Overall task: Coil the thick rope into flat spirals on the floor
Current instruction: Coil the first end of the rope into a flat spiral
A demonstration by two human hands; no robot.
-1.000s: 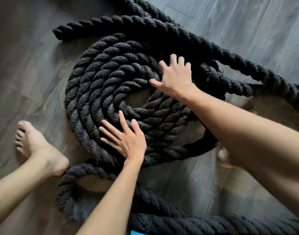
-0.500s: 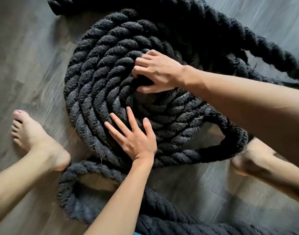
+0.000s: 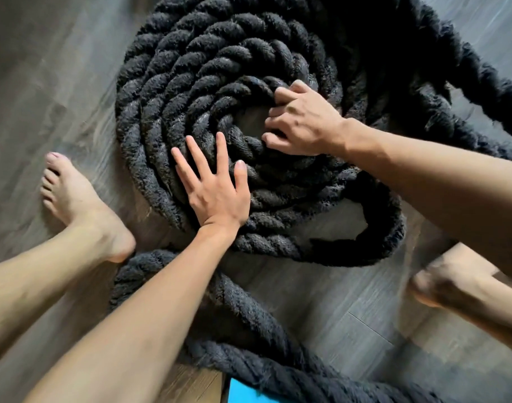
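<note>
While the thick black rope (image 3: pixel 191 82) lies wound in a flat spiral on the wooden floor (image 3: pixel 45 82), the left grip (image 3: pixel 217 193) rests wide, fingers (image 3: pixel 198 159) straight, on its near turns; the right grip (image 3: pixel 304 123) curls round the innermost turn at the centre. A bare foot (image 3: pixel 74 199) stands just beside the coil.

A bare left foot (image 3: pixel 80 205) stands flat with its toes toward the top of the view. Far to the right of it and a little lower is the bare right foot (image 3: pixel 441 286), blurred. Below and right of the left foot, a bright blue thing (image 3: pixel 243 392) is cut off at the bottom edge.
</note>
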